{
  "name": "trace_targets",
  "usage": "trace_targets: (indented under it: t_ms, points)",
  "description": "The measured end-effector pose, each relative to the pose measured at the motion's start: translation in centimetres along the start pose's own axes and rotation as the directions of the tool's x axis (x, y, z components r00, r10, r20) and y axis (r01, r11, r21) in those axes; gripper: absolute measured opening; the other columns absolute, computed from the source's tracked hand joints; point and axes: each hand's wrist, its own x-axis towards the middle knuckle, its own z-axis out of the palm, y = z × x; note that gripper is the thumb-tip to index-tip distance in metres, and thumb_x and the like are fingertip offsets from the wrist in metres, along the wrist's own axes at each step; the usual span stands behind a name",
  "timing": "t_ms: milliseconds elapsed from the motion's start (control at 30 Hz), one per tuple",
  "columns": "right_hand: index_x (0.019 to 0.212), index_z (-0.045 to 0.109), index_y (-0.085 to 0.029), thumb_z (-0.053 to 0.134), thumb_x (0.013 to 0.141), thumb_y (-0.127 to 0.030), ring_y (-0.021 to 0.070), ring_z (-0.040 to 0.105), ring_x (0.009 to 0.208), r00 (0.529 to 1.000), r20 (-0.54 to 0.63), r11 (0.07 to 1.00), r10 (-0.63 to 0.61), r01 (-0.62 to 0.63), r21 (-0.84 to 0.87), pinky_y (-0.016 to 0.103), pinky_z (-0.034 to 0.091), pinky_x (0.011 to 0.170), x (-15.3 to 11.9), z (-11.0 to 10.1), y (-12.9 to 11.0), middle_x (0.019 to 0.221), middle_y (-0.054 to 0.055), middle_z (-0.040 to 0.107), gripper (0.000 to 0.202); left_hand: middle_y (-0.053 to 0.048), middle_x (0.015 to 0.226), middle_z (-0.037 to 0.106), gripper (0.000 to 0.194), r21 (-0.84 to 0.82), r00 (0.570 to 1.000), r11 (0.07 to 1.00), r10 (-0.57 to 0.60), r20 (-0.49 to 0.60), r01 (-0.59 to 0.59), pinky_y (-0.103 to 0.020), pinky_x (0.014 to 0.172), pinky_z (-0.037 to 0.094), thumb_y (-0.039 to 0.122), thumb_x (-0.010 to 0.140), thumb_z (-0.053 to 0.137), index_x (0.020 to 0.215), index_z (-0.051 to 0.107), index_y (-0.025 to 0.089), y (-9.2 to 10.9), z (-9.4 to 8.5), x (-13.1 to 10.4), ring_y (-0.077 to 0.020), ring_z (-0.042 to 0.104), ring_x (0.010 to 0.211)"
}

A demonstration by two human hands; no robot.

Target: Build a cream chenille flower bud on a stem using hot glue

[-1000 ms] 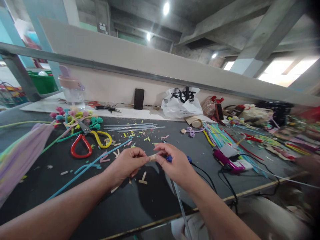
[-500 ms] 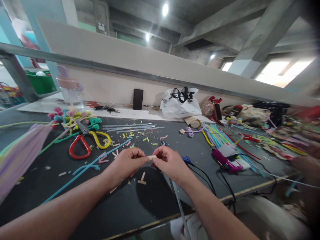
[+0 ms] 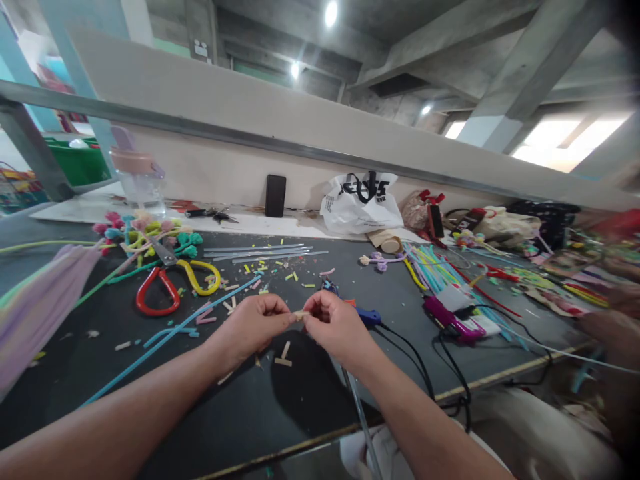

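Between the fingertips of both hands is a short beige piece of chenille stem (image 3: 300,315), pinched at either end. My left hand (image 3: 260,322) is closed on its left end, and my right hand (image 3: 336,327) grips the right end. Much of the piece is covered by the fingers. Just below, two more beige pieces (image 3: 283,362) lie on the dark table (image 3: 240,413). A blue-handled tool with a cord (image 3: 369,316), perhaps a hot glue gun, is partly hidden behind my right hand. A clear rod (image 3: 361,413) sticks out past the table edge under my right wrist.
Scissors (image 3: 165,303) with red and yellow handles lie left, by coloured chenille flowers (image 3: 150,233) and a water bottle (image 3: 139,183). Clear sticks (image 3: 265,252), a phone (image 3: 275,196) and a white bag (image 3: 361,207) are behind. A purple glue gun (image 3: 453,321) and stems (image 3: 435,273) lie right.
Both hands stay almost in place over the table, still pinching the beige piece, with small finger shifts. More of the blue-handled tool shows beside my right hand. The view has shifted slightly.
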Motion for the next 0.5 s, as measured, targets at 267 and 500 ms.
trace_targets:
  t_ms: [267,500]
  points:
    - [0.069,0.051,-0.02,0.055,0.065,-0.017,0.0105,0.049,0.054,1.0,-0.02,1.0,0.016,-0.016,-0.006,0.023,0.039,0.052,0.07,0.2,0.06,0.058,-0.004,0.052,0.006,0.01,0.039,0.032,0.028,-0.02,1.0,1.0,-0.009,0.015,0.009,-0.017,0.034,0.016,0.043,0.071,0.059,0.065,0.052,0.016,-0.1,-0.02,-0.01,-0.0043,0.027,0.034]
    - [0.075,0.048,-0.02,0.056,0.065,-0.02,0.011,0.055,0.055,0.995,0.053,0.977,0.083,-0.091,0.195,0.024,0.04,0.053,0.27,-0.34,-0.39,0.061,-0.005,0.052,0.012,0.01,0.038,0.033,0.029,-0.101,1.0,0.995,0.002,0.027,0.0,-0.017,0.034,0.015,0.042,0.071,0.061,0.065,0.051,0.016,-0.03,-0.14,-0.01,-0.0038,0.026,0.033]
